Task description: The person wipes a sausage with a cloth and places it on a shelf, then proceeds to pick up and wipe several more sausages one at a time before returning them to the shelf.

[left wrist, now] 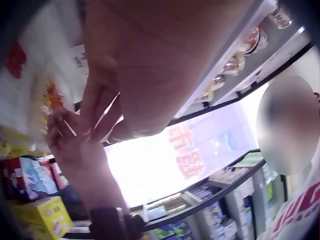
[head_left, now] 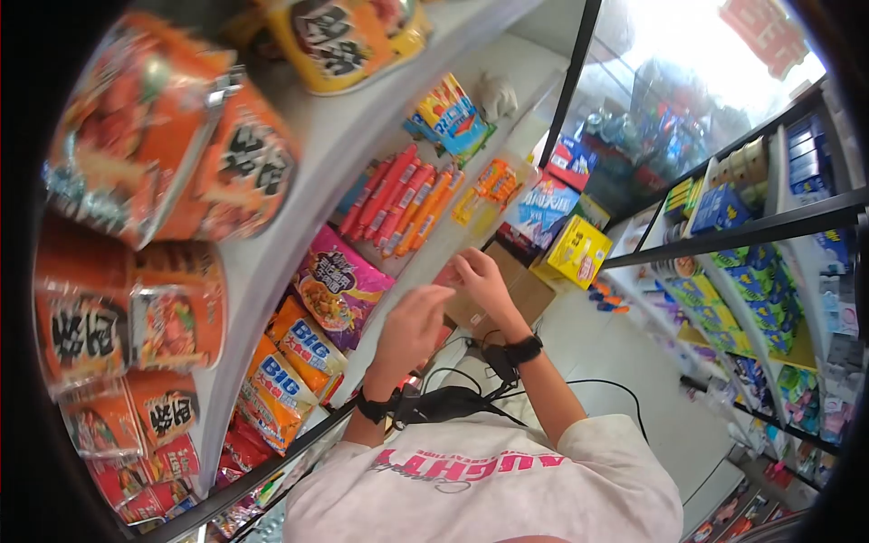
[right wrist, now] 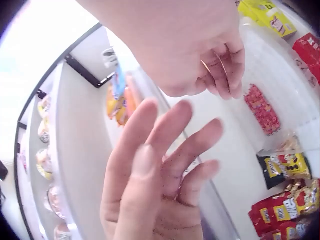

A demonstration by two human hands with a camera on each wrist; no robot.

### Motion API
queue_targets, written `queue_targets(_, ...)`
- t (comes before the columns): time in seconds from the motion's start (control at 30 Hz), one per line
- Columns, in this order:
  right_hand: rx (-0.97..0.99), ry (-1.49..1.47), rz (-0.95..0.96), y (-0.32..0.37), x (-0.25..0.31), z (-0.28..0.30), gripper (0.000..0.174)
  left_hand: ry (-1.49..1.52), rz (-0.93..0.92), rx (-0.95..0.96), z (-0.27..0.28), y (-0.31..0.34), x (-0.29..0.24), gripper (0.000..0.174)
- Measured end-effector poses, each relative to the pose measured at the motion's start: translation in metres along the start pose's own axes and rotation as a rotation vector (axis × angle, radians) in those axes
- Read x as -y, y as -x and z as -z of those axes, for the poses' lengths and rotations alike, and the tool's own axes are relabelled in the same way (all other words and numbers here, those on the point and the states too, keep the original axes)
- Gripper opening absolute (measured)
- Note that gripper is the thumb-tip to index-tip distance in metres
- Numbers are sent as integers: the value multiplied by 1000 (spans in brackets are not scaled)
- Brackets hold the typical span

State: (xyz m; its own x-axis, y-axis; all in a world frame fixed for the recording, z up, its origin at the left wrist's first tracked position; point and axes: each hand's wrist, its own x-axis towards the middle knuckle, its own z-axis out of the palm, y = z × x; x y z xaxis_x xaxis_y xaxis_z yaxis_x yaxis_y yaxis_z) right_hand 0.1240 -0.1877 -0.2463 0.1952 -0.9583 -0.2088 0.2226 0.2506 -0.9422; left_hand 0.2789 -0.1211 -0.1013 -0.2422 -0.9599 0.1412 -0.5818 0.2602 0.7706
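Both hands are raised close together between the shelf and the body. My left hand [head_left: 412, 326] has its fingers relaxed and spread, with nothing between them in the right wrist view. Just beyond it is my right hand [head_left: 484, 285], its fingers [right wrist: 232, 75] bent in toward the palm. Thin pale lines show at the right fingers, and I cannot tell whether that hand pinches something slim. Nearest the left hand is a purple snack bag [head_left: 339, 281] on the shelf. Red and orange stick packs [head_left: 403, 204] lie ahead of the hands.
Orange noodle packs [head_left: 172, 154] fill the upper shelf at left, with orange BIG bags [head_left: 281, 385] on the lower one. A yellow box [head_left: 579, 253] and a cardboard box [head_left: 507, 290] stand ahead. Black cables [head_left: 588, 385] hang near the waist. Stocked shelves [head_left: 760, 299] line the right.
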Motion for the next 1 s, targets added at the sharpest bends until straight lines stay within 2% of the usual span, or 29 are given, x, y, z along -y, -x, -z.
queue_targets(0.13,16,63,68,21,57,2,24,-121,-61,-395,38,-23,-2,22)
queue_targets(0.23,78,127,117,32,89,-7,24,-203,17,-530,54,-41,5,24)
queue_targets(0.33,129,154,164,48,111,-20,23,-248,-29,-573,46,-67,39,27)
queue_targets(0.43,153,143,186,61,124,-27,24,-333,5,-444,38,-82,53,28)
queue_targets(0.53,180,118,188,70,138,-25,24,-455,41,-421,23,-88,68,27)
queue_targets(0.63,195,137,235,66,146,-20,24,-574,2,-517,13,-90,73,23)
queue_targets(0.73,193,143,250,54,150,-15,23,-613,80,-510,8,-91,70,20)
queue_targets(0.93,115,173,367,22,165,-6,17,-476,-31,-674,40,-49,31,17)
queue_targets(1.0,118,226,353,-7,160,-9,16,-155,78,-614,52,-19,9,18)
